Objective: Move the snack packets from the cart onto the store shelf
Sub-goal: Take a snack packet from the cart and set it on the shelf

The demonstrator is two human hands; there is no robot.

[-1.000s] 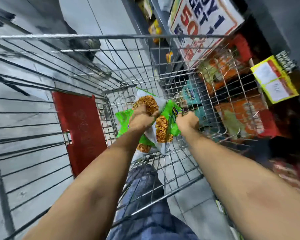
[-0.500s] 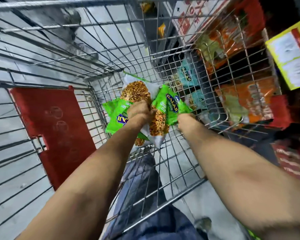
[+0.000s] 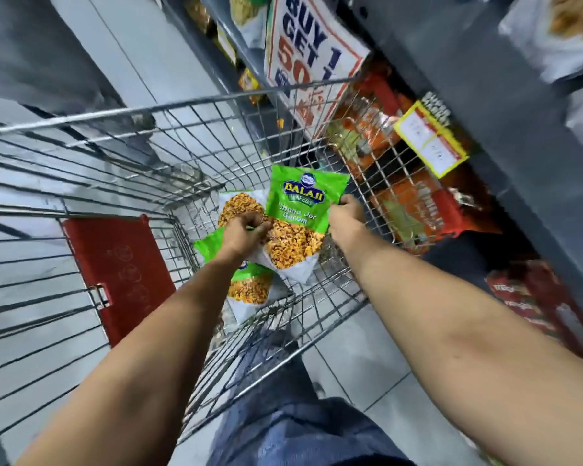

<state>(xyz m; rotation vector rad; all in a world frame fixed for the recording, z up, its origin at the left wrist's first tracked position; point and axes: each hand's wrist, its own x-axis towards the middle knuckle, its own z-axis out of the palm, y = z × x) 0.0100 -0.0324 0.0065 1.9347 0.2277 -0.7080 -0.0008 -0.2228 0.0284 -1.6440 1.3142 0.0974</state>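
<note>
I had my left hand [image 3: 246, 230] curled on the left edge of a packet [image 3: 297, 210], fingers bunched on its crinkly film, and my right hand [image 3: 345, 216] pinching the right edge, thumb hidden. The packet hung tilted inside the cart [image 3: 148, 112], nearer its right wall. Other packets [image 3: 249, 290] lay under it, glossy green-and-white pillows that I judged slippery. The best move was to lift level, clear the wire rim, then swing right to the shelf [image 3: 485, 112], a dark steel ledge, with both grips firm.
</note>
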